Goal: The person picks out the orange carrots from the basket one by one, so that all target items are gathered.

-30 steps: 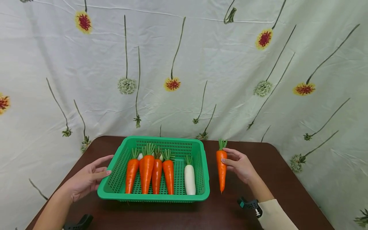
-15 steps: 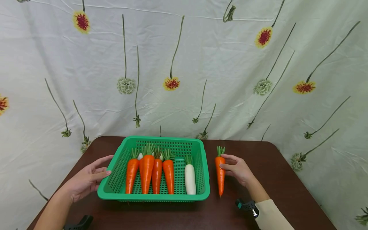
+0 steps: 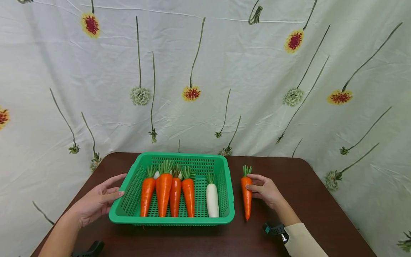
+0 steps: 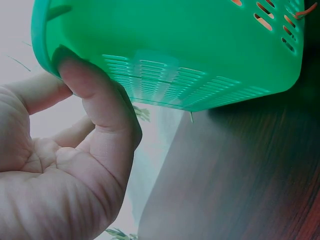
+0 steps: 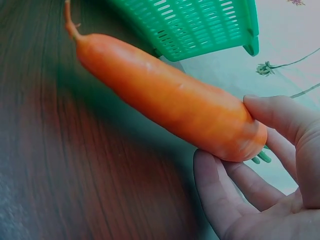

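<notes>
Pale cloth (image 3: 250, 71), printed with long-stemmed flowers, is hanging behind the far edge of a dark brown table (image 3: 179, 244). One green slotted basket (image 3: 173, 221) is sitting left of the table's middle. Five carrots (image 3: 165, 194) are lying in its left and middle parts, tops far, tips near; one is staying mostly hidden among its neighbours. White pieces (image 3: 156, 175) are showing behind their tops, the carrots blocking the rest from sight. One white radish (image 3: 212, 200) is lying at the basket's right side, apart from the carrots. One thin root end (image 4: 305, 12) is poking out through a slot. Left hand (image 3: 93, 201): gripping the basket's left rim, thumb bending. Right hand (image 3: 264, 190): pinching the held carrot (image 3: 246, 195) between thumb and fingers, near its green top. That carrot is pointing its tip nearward, just right of the basket without touching it; the basket's right wall is standing between it and the radish. Whether it is touching the table cannot be told. One light sleeve (image 3: 303, 241) is covering the right forearm, a dark strap (image 3: 274, 229) showing beside it.
</notes>
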`<state>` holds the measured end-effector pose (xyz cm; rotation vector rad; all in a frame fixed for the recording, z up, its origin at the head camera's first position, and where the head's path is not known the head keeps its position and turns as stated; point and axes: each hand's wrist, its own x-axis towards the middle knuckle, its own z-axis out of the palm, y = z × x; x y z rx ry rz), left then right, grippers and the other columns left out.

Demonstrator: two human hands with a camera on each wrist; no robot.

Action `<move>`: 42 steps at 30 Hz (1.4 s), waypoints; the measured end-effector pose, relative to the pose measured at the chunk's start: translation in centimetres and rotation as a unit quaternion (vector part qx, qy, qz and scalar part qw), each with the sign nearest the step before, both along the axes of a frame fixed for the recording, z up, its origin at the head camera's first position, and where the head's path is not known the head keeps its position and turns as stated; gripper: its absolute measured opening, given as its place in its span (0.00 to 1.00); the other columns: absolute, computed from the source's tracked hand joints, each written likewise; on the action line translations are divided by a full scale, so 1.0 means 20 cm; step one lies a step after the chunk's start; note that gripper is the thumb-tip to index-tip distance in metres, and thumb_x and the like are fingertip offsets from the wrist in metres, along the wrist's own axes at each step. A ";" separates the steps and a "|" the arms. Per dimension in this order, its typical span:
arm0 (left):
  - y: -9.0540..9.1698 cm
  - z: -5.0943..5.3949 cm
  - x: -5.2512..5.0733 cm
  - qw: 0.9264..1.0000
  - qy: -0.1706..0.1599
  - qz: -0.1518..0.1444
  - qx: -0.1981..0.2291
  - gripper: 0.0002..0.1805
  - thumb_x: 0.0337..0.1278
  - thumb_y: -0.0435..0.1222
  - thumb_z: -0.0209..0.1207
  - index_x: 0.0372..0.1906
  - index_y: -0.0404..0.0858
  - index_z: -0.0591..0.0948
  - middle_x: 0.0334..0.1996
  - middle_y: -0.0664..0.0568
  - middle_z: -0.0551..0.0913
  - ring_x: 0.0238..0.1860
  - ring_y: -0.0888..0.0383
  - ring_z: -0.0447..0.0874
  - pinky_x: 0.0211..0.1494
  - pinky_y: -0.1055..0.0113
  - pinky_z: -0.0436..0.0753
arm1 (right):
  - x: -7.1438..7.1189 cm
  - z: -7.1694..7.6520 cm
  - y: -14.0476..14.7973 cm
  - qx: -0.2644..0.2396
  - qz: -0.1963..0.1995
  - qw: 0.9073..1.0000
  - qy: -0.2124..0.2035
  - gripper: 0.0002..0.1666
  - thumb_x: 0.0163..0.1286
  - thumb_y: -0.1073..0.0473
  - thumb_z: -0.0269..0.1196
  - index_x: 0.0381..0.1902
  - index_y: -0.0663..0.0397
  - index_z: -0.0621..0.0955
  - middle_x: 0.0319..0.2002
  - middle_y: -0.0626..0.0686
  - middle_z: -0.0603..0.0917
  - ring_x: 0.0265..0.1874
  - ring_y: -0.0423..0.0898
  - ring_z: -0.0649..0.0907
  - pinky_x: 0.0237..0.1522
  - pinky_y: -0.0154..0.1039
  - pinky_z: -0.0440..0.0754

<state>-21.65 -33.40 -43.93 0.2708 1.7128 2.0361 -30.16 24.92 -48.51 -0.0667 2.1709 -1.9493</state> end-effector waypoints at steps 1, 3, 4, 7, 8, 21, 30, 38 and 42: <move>0.00 0.00 0.00 1.000 0.001 0.000 0.001 0.35 0.80 0.31 0.46 0.80 0.52 0.46 0.53 0.51 0.87 0.51 0.48 0.91 0.54 0.48 0.88 | 0.00 0.00 0.00 0.000 0.001 1.000 0.001 0.35 0.67 0.64 0.70 0.70 0.63 0.73 0.57 0.61 0.83 0.43 0.48 0.88 0.46 0.45 0.91; 0.00 0.00 0.00 1.000 0.003 -0.001 0.002 0.35 0.80 0.31 0.46 0.81 0.52 0.46 0.53 0.51 0.87 0.50 0.48 0.91 0.54 0.48 0.88 | 0.00 -0.01 0.00 0.001 0.004 1.000 0.003 0.35 0.67 0.64 0.70 0.70 0.63 0.73 0.57 0.62 0.83 0.43 0.48 0.88 0.46 0.45 0.91; 0.01 0.00 0.00 1.000 0.003 -0.002 0.002 0.35 0.80 0.31 0.46 0.81 0.51 0.45 0.53 0.51 0.87 0.50 0.49 0.91 0.54 0.48 0.88 | 0.00 -0.01 0.00 0.000 0.006 1.000 0.004 0.35 0.67 0.64 0.70 0.70 0.63 0.73 0.57 0.62 0.82 0.44 0.48 0.88 0.46 0.45 0.91; 0.01 0.01 0.00 1.000 0.005 -0.001 0.000 0.36 0.80 0.31 0.46 0.81 0.51 0.45 0.52 0.51 0.87 0.50 0.48 0.91 0.54 0.47 0.88 | 0.00 -0.02 -0.01 0.003 0.011 1.000 0.006 0.35 0.68 0.64 0.70 0.70 0.63 0.73 0.58 0.63 0.82 0.44 0.48 0.88 0.47 0.46 0.91; 0.01 0.01 0.00 1.000 0.006 -0.001 0.000 0.36 0.80 0.31 0.46 0.81 0.51 0.45 0.52 0.51 0.87 0.50 0.48 0.91 0.54 0.47 0.88 | 0.00 -0.02 -0.01 0.003 0.010 1.000 0.005 0.35 0.67 0.63 0.70 0.70 0.63 0.74 0.58 0.63 0.82 0.44 0.48 0.88 0.46 0.46 0.91; 0.00 0.00 0.00 1.000 0.001 -0.001 -0.002 0.33 0.80 0.31 0.46 0.79 0.55 0.50 0.53 0.52 0.87 0.50 0.49 0.91 0.54 0.48 0.88 | -0.03 0.00 -0.03 0.040 0.004 0.999 0.005 0.33 0.65 0.66 0.71 0.67 0.66 0.76 0.57 0.67 0.82 0.43 0.49 0.88 0.46 0.48 0.91; -0.01 0.00 -0.01 1.000 0.000 -0.007 -0.002 0.33 0.81 0.31 0.46 0.79 0.56 0.50 0.53 0.51 0.87 0.50 0.48 0.91 0.54 0.48 0.88 | -0.05 0.03 -0.01 0.091 -0.007 0.996 0.004 0.31 0.66 0.66 0.70 0.66 0.66 0.77 0.58 0.69 0.82 0.44 0.50 0.88 0.49 0.48 0.91; -0.01 -0.01 -0.01 1.000 0.003 -0.005 -0.002 0.34 0.81 0.30 0.46 0.80 0.55 0.49 0.54 0.51 0.87 0.50 0.48 0.91 0.53 0.47 0.88 | -0.05 0.04 0.00 0.114 -0.008 0.993 0.018 0.31 0.67 0.64 0.70 0.67 0.65 0.76 0.60 0.69 0.81 0.46 0.50 0.87 0.49 0.49 0.91; -0.01 -0.01 -0.01 1.000 0.000 -0.002 -0.006 0.34 0.81 0.31 0.46 0.80 0.55 0.49 0.54 0.51 0.87 0.50 0.47 0.91 0.53 0.47 0.88 | -0.05 0.06 -0.01 0.159 -0.019 0.986 0.043 0.31 0.66 0.61 0.72 0.65 0.62 0.79 0.61 0.66 0.82 0.50 0.53 0.86 0.51 0.48 0.89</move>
